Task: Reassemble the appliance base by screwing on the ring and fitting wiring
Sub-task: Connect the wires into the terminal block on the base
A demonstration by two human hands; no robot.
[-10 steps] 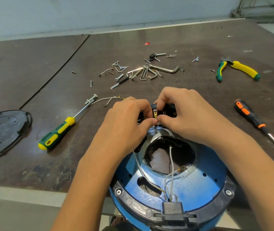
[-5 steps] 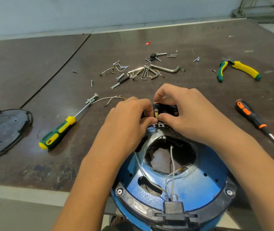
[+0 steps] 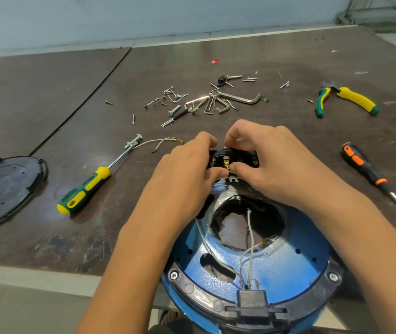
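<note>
The blue appliance base (image 3: 288, 268) lies upside down at the table's near edge, a black ring (image 3: 218, 302) round its rim. White wires (image 3: 251, 239) run from its central opening to a black connector (image 3: 252, 301) at the near rim. At the far rim sits a black terminal block (image 3: 221, 159) with brass tabs. My left hand (image 3: 182, 172) and my right hand (image 3: 269, 160) both pinch this block, thumbs meeting at a brass tab.
A green-yellow screwdriver (image 3: 86, 189) and a loose white wire (image 3: 158, 142) lie to the left, a black round cover (image 3: 4, 186) farther left. Screws and hex keys (image 3: 209, 102) are scattered beyond the hands. Yellow-green pliers (image 3: 346, 100) and an orange-black screwdriver (image 3: 365, 169) lie right.
Both hands stay on the terminal block; the fingers have shifted slightly, showing more of its brass tabs.
</note>
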